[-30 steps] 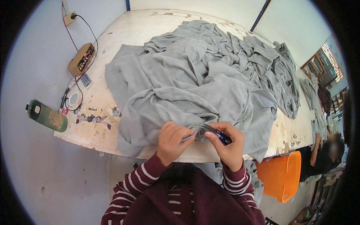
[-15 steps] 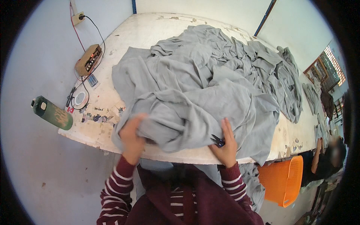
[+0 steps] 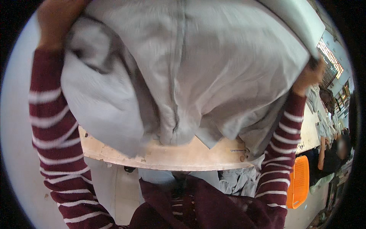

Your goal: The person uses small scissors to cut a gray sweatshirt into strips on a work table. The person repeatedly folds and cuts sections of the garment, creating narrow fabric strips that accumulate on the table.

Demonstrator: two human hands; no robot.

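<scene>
A large grey garment [image 3: 228, 57] with a seam down its middle hangs spread out in front of me, raised above the table. My left hand [image 3: 59, 21] is closed on its upper left part, with the fingertips out of sight or blurred. At the far right my right hand [image 3: 310, 76] grips the other side of the cloth. A small dark thing shows at the right fingers, likely the snips seen there earlier, though blurred. The lower folds of the garment hang just over the table's front part.
The pale worktable [image 3: 183, 156] shows its worn front edge below the cloth; most of its top is hidden. An orange plastic basket [image 3: 299, 183] stands at the right, near more grey cloth [image 3: 240, 181] below the table edge. Another person [image 3: 335, 152] sits farther right.
Both hands have risen from the table and spread apart, lifting the grey garment up and open. It now covers the cloth pile, the green bottle and the small box behind.
</scene>
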